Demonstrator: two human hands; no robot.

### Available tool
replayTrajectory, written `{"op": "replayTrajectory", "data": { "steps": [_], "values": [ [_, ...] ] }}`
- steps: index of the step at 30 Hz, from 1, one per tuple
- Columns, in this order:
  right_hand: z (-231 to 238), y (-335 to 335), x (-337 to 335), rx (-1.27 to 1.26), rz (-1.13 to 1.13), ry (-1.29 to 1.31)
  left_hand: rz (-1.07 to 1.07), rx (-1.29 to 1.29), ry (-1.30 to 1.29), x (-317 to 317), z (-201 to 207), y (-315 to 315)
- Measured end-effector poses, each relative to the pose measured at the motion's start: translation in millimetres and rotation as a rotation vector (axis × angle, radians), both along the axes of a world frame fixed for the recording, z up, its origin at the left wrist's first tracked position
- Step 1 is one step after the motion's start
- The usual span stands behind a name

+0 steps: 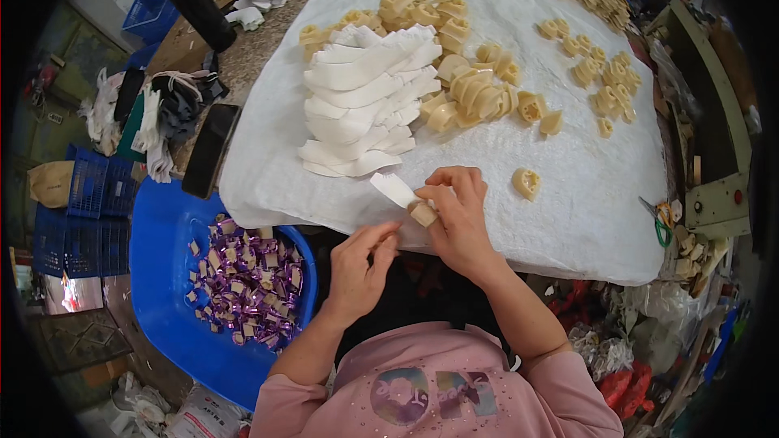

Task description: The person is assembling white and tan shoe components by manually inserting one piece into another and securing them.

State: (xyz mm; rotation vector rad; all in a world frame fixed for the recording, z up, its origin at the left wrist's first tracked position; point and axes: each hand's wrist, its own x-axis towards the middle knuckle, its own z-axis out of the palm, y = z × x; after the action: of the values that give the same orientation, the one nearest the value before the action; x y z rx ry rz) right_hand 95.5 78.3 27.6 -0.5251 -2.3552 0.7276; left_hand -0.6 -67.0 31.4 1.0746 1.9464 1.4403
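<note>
My right hand (461,223) is closed on a small beige moulded piece (423,213) at the table's front edge. A white strip (393,190) sticks out from that piece toward the upper left, under my fingers. My left hand (362,264) is just to the left, its fingers loosely bent and thumb apart, and nothing shows in it. Beyond my hands lies an overlapping pile of curved white strips (365,105). Beige ring-like pieces (479,93) are heaped behind and beside it. A single beige piece (527,184) sits to the right of my right hand.
A blue basin (154,276) at lower left holds many small purple-wrapped beige pieces (247,280). White sheeting (584,227) covers the table. Green-handled scissors (661,223) lie at its right edge. A phone (211,150), gloves (180,101) and a black cylinder (199,8) are at the left.
</note>
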Motion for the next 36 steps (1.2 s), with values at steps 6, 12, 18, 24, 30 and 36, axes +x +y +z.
{"op": "replayTrajectory", "data": {
  "steps": [6,12,18,24,30,36],
  "values": [
    [32.8,4.2,32.1,0.055,0.144,-0.068,-0.068,0.217,-0.760,23.2,-9.8,36.7],
    [13.5,66.5,85.5,0.126,-0.397,-0.150,-0.032,0.214,-0.896,18.5,-7.5,39.9],
    [-13.0,63.5,108.6,0.142,-0.487,0.022,-0.042,0.215,-1.050,22.0,-5.9,46.0],
    [17.5,46.7,98.8,0.291,-0.325,-0.149,-0.070,0.327,-1.148,21.7,-8.4,44.9],
    [2.2,40.2,89.8,0.364,-0.317,-0.276,-0.050,0.273,-1.030,23.9,-3.3,43.3],
    [-5.1,39.9,98.0,-0.017,-0.181,-0.045,0.046,0.304,-0.949,19.7,-2.9,44.7]
  ]
}}
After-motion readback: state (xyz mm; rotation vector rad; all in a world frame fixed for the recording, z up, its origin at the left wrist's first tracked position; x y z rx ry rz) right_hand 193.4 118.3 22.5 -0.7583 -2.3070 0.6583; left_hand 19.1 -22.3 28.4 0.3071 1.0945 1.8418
